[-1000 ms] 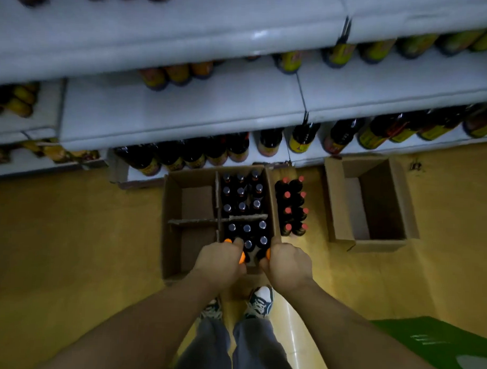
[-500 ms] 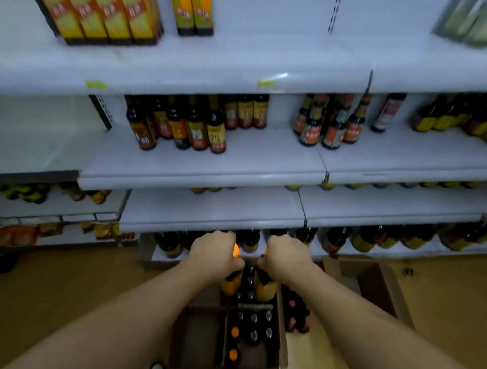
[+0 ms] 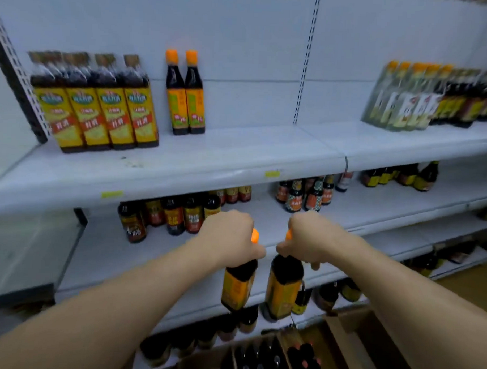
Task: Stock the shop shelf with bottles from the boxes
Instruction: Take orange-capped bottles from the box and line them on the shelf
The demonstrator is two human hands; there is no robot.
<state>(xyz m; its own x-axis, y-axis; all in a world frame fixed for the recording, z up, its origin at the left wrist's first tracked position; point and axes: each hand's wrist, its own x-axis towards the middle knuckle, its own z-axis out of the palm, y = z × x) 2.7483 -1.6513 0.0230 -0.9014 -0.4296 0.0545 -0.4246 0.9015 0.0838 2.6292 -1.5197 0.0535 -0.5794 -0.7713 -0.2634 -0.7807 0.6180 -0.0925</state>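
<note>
Head view: left hand (image 3: pixel 229 236) grips the left bottle (image 3: pixel 237 289) and right hand (image 3: pixel 312 239) the right bottle (image 3: pixel 284 288) by their necks, hanging near, above the box (image 3: pixel 285 344). Likely full glass: heavy, slick, breakable, so set down gently. Upper shelf (image 3: pixel 237 156), far, has bare room right of a matching pair (image 3: pixel 185 94)

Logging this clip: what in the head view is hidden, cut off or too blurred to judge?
All head view.
The left hand and right hand cover the necks of the left bottle and right bottle.
Bottom edge: cuts off the boxed bottles, uncountable.
Motion blur: top-right shelf labels unreadable.
</note>
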